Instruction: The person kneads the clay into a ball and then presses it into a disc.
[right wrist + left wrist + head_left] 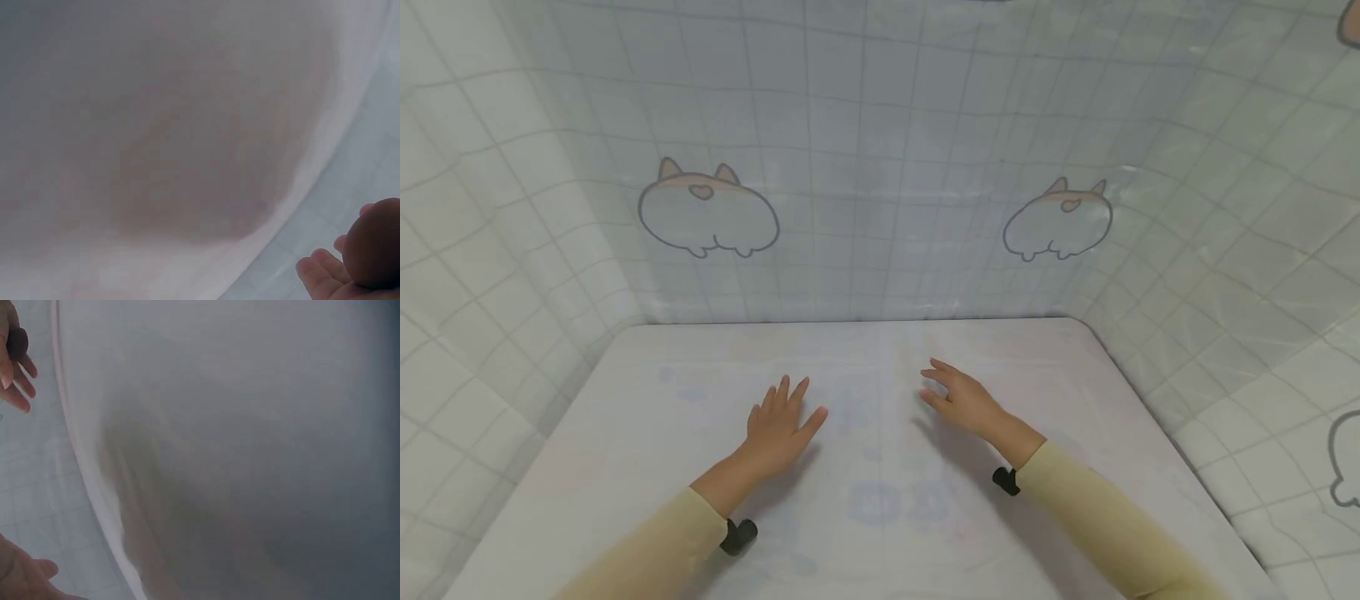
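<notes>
My left hand (777, 435) is over the left half of the white table (872, 458), fingers spread and straight, with nothing in it. Part of this hand also appears at the lower left of the left wrist view. Over the right half is my right hand (967, 403), its fingers bent. A smooth brown egg (376, 245) sits against the palm and fingers of the right hand in the right wrist view. The left wrist view shows the egg (17, 344) as a dark round shape under that hand. From the head view the back of the hand hides it.
White grid-patterned sheeting (880, 150) with printed dog-like figures rises behind the table and along both sides. The tabletop carries faint coloured prints. Each wrist has a small black device (739, 537) below the sleeve cuff.
</notes>
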A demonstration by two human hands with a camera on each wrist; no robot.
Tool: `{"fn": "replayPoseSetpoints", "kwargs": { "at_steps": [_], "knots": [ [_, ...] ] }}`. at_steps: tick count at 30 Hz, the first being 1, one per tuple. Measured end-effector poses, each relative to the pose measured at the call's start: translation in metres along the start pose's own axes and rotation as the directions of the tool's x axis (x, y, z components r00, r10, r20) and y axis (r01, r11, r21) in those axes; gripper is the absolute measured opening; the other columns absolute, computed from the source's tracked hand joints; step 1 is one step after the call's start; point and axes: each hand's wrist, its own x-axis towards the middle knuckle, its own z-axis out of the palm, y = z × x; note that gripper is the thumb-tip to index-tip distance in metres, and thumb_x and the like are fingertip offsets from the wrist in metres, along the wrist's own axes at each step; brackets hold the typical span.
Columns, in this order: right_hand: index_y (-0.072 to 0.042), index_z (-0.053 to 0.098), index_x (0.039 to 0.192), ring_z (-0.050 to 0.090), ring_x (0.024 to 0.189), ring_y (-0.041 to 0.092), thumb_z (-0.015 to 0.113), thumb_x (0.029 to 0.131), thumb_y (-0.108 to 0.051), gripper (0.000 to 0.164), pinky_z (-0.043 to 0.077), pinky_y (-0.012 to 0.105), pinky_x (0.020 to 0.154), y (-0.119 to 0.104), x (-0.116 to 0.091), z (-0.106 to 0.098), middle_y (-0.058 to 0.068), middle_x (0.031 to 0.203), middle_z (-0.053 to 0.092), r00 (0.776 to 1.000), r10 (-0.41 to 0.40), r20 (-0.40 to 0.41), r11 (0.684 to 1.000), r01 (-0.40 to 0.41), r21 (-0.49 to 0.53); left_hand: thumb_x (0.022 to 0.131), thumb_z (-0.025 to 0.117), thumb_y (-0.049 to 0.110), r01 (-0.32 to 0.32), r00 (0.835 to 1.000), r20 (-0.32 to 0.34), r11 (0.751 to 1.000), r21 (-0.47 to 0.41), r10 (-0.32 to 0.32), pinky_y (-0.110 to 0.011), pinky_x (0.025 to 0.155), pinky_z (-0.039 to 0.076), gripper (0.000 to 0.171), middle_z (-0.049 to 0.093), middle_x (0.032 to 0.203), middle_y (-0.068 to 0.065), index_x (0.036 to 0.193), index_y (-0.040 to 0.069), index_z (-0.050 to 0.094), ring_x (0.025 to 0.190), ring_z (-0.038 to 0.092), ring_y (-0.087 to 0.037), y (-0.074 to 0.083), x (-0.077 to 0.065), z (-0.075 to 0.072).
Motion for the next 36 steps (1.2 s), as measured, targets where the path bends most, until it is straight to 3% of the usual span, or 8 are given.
{"fn": "replayPoseSetpoints", "kwargs": {
  "at_steps": [3, 5, 12, 19, 27, 33, 36],
  "knots": [
    [-0.004, 0.051, 0.145, 0.053, 0.129, 0.035, 0.059, 0.103, -0.033, 0.052, 0.039, 0.051, 0.108, 0.005, 0.0, -0.001, 0.019, 0.158, 0.034, 0.999, 0.0, 0.035, 0.998, 0.003, -0.059, 0.104, 0.035, 0.059, 0.015, 0.999, 0.03, 0.999, 0.034, -0.016, -0.074, 0.109, 0.0, 0.078, 0.004, 0.162, -0.03, 0.16, 0.007, 0.018, 0.146, 0.001, -0.055, -0.01, 0.0, -0.002],
    [-0.004, 0.05, 0.146, 0.038, 0.142, 0.038, 0.059, 0.103, -0.033, 0.053, 0.035, 0.052, 0.111, 0.01, 0.0, -0.001, 0.02, 0.158, 0.034, 0.999, 0.002, 0.053, 0.995, 0.003, -0.095, 0.103, 0.035, 0.062, 0.023, 0.999, 0.047, 0.998, 0.065, -0.026, -0.073, 0.11, -0.001, 0.08, 0.004, 0.163, -0.028, 0.161, 0.01, 0.018, 0.147, 0.001, -0.053, -0.016, -0.001, -0.003],
    [-0.002, 0.046, 0.148, 0.032, 0.144, 0.04, 0.06, 0.102, -0.034, 0.058, 0.03, 0.053, 0.114, 0.027, 0.003, 0.0, 0.023, 0.158, 0.031, 0.993, 0.026, 0.117, 0.989, -0.008, -0.147, 0.099, 0.034, 0.07, 0.019, 0.998, 0.061, 0.991, 0.135, -0.027, -0.073, 0.109, -0.005, 0.086, 0.005, 0.163, -0.028, 0.16, 0.01, 0.02, 0.147, 0.0, -0.054, -0.034, -0.004, -0.013],
    [-0.006, 0.045, 0.15, 0.027, 0.147, 0.038, 0.059, 0.102, -0.039, 0.06, 0.026, 0.052, 0.116, 0.035, 0.007, 0.005, 0.019, 0.16, 0.028, 0.984, 0.082, 0.16, 0.986, -0.057, -0.156, 0.098, 0.031, 0.074, 0.028, 0.997, 0.07, 0.986, 0.162, -0.04, -0.073, 0.109, -0.007, 0.09, 0.005, 0.163, -0.029, 0.16, 0.009, 0.02, 0.146, -0.001, -0.056, -0.043, -0.003, -0.02],
    [-0.004, 0.043, 0.151, 0.021, 0.149, 0.04, 0.052, 0.104, -0.044, 0.062, 0.02, 0.05, 0.119, 0.04, 0.016, 0.017, 0.021, 0.16, 0.028, 0.984, 0.031, 0.175, 0.978, 0.006, -0.21, 0.098, 0.034, 0.073, 0.041, 0.996, 0.071, 0.983, 0.18, -0.055, -0.075, 0.108, -0.004, 0.092, 0.007, 0.162, -0.031, 0.158, 0.005, 0.024, 0.145, 0.002, -0.058, -0.043, 0.002, -0.03],
    [-0.016, 0.036, 0.156, 0.015, 0.15, 0.04, 0.038, 0.103, -0.061, 0.07, 0.014, 0.056, 0.119, 0.042, 0.015, 0.024, 0.018, 0.163, 0.023, 0.986, -0.032, 0.164, 0.943, 0.084, -0.322, 0.098, 0.032, 0.073, 0.036, 0.997, 0.054, 0.98, 0.195, -0.047, -0.075, 0.107, -0.005, 0.091, 0.007, 0.162, -0.031, 0.159, 0.005, 0.023, 0.144, 0.003, -0.058, -0.049, 0.006, -0.028],
    [-0.02, 0.033, 0.158, 0.012, 0.151, 0.041, 0.034, 0.1, -0.068, 0.075, 0.01, 0.061, 0.117, 0.045, 0.01, 0.026, 0.017, 0.164, 0.02, 0.987, -0.027, 0.16, 0.934, 0.082, -0.349, 0.097, 0.033, 0.073, 0.025, 0.997, 0.069, 0.981, 0.19, -0.039, -0.076, 0.107, -0.005, 0.092, 0.007, 0.161, -0.032, 0.159, 0.005, 0.023, 0.144, 0.003, -0.059, -0.048, 0.007, -0.024]
  ]
}}
